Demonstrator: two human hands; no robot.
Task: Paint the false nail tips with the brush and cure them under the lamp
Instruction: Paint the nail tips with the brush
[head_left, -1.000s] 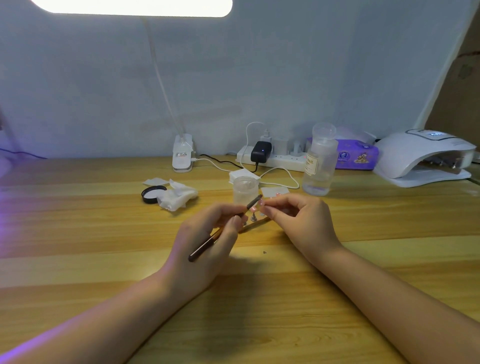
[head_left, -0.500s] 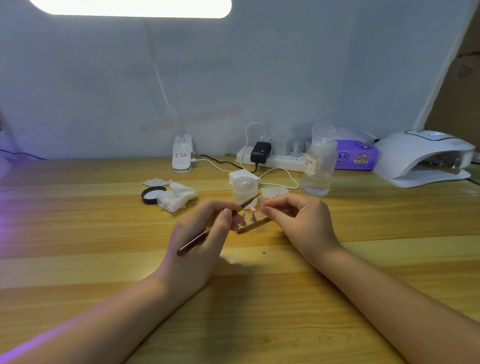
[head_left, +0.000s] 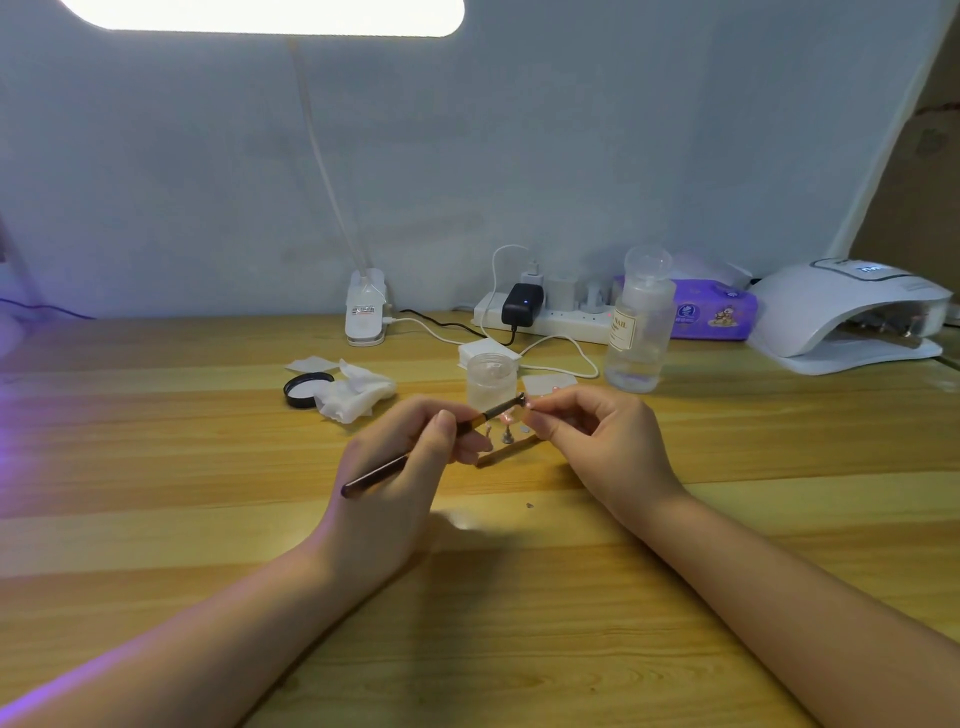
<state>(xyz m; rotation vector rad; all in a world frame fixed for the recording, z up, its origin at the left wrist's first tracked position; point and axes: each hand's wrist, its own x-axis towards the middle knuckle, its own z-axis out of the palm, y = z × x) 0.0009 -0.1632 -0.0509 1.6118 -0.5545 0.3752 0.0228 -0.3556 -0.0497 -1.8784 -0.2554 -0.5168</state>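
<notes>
My left hand (head_left: 410, 467) grips a thin dark brush (head_left: 436, 447) like a pen, its tip pointing up and right. The brush tip meets a small pink false nail tip (head_left: 531, 402) that my right hand (head_left: 602, 441) pinches between thumb and forefinger. Below the hands a narrow wooden holder (head_left: 511, 451) lies on the table with a few small nail stands (head_left: 506, 434) on it. The white curing lamp (head_left: 852, 317) sits at the far right, its opening facing left.
A small clear jar (head_left: 492, 382) stands just behind the hands, a clear liquid bottle (head_left: 639, 327) further right. A black lid (head_left: 307, 388) and crumpled wipes (head_left: 353, 397) lie to the left. A power strip (head_left: 550, 317), cables, a desk-lamp base (head_left: 366, 317) and a purple tissue pack (head_left: 714, 314) line the wall.
My left hand has lowered the brush handle to a flatter angle and moved the tip slightly right onto the nail tip. My right hand has stayed nearly still.
</notes>
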